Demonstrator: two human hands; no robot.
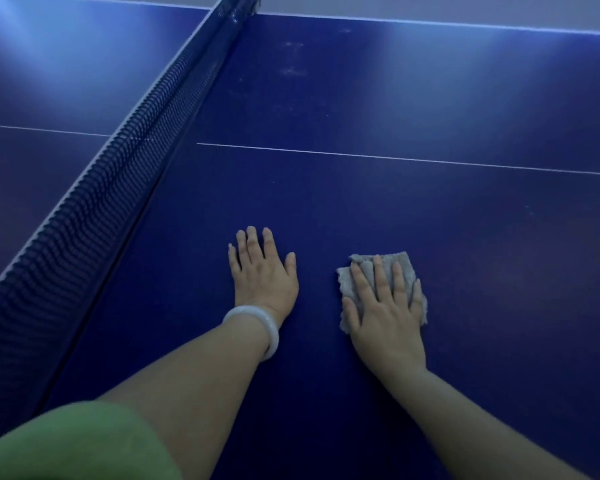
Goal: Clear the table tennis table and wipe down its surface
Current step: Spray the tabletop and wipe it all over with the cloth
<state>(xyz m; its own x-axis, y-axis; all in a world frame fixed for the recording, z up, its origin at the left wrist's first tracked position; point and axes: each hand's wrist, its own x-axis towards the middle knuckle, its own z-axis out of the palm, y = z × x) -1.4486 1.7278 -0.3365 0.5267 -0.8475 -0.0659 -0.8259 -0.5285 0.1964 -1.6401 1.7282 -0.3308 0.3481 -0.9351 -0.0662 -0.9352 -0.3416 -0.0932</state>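
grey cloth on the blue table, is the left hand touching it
Apart. The head view shows the left hand flat on the blue table tennis table, with bare blue surface between it and the grey cloth under the right hand.

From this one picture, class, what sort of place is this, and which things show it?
Probably an indoor games room. The blue table tennis table has white lines and a net across it. The right hand presses a grey cloth on it.

Head-worn wide-angle view, looking forward and down, close above the blue table, net at left
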